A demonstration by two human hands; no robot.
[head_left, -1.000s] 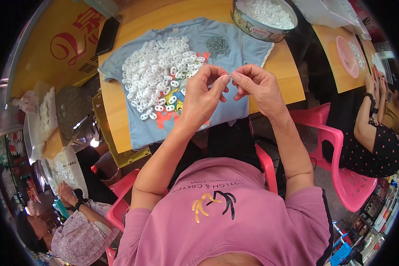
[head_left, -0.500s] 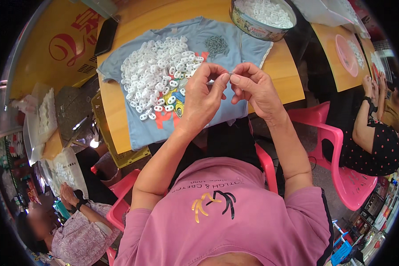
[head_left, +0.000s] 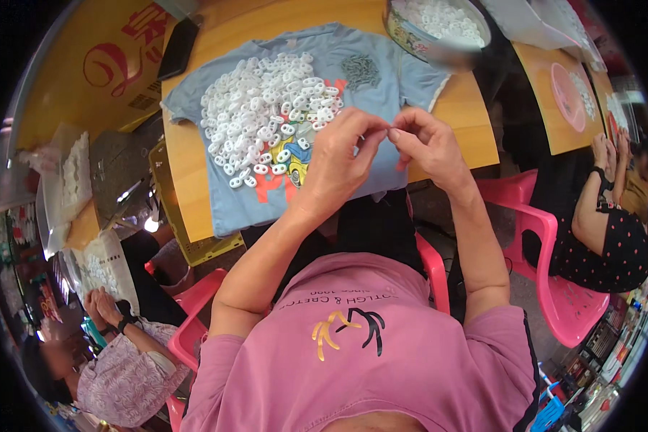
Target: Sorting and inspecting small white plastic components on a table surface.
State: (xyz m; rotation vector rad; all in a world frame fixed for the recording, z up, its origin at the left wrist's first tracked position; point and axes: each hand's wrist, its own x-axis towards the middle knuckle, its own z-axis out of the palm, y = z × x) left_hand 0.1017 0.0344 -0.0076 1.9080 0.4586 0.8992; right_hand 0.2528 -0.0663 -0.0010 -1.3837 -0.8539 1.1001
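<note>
My left hand [head_left: 344, 155] and my right hand [head_left: 435, 150] meet above the blue T-shirt [head_left: 234, 212], thumbs and forefingers pinched tip to tip. Whatever lies between the fingertips is too small to make out. A heap of white oval plastic pieces [head_left: 245, 108], each with two holes, spreads over the shirt left of my hands. Beyond my fingers sits a small pile of thin grey pieces [head_left: 360, 72]. Neither hand touches the piles.
A round tin [head_left: 410, 39] filled with white pieces stands at the table's far right. A black phone [head_left: 178, 49] lies far left on the wooden table [head_left: 468, 119]. Pink chairs [head_left: 547, 237] flank me. One person [head_left: 122, 374] sits at left, another [head_left: 597, 216] at right, both with hands together.
The view has shifted slightly, so the table appears a little farther right. My fingertips stay together, and the sliver of grey between them no longer shows.
</note>
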